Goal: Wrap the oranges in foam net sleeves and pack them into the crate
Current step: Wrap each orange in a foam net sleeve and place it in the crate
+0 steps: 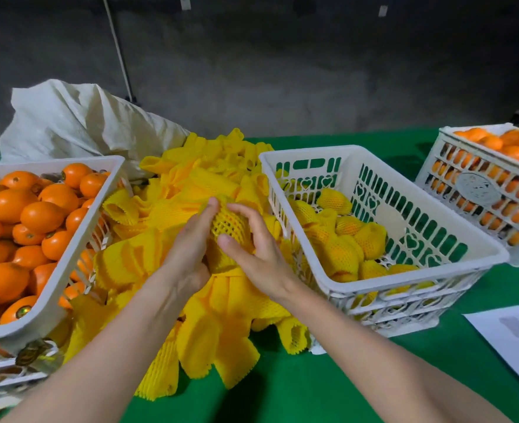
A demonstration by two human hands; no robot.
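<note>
Left hand: the left hand holds the netted fruit from its left side, with the thumb up along the top of the net.
Right hand: the right hand grips the same fruit from the right, its thumb pressed on the near face of the net and its fingers curved over the top.
Held fruit: an orange in a yellow foam net sleeve sits between both hands, above the heap of sleeves and just left of the packing crate.
Sleeves: a loose pile of empty yellow foam net sleeves covers the desk between the two near crates.
Packing crate: a white slotted plastic crate stands to the right, and sleeved oranges lie across its floor.
Supply crate: a white plastic crate on the left is heaped with bare oranges.
Far crate: another white lattice crate of oranges stands at the right edge.
Behind: a crumpled white woven sack lies behind the pile.
Desk: the green-covered desk also carries a white paper sheet at the near right.
</note>
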